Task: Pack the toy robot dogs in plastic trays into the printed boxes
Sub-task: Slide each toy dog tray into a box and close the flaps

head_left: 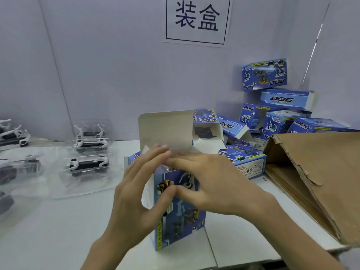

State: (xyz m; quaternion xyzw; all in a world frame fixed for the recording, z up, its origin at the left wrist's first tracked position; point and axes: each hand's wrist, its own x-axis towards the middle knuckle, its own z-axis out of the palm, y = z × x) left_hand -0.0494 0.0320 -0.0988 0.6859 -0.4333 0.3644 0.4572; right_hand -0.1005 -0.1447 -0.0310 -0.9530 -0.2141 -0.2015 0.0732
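Note:
A blue printed box (180,217) stands upright at the middle of the table, its white top flap (165,129) raised. My left hand (136,190) lies against the box's left side with the thumb on its front, fingers straight up to the opening. My right hand (210,184) reaches across the box top, fingers straight over the opening, thumb on the front panel. Clear plastic shows just inside the opening. Several toy robot dogs in clear plastic trays (88,162) lie at the left.
A pile of blue printed boxes (280,121) fills the back right, one lying just behind the upright box (247,162). A torn brown cardboard carton (319,178) lies at the right. A paper sign (196,18) hangs on the back wall.

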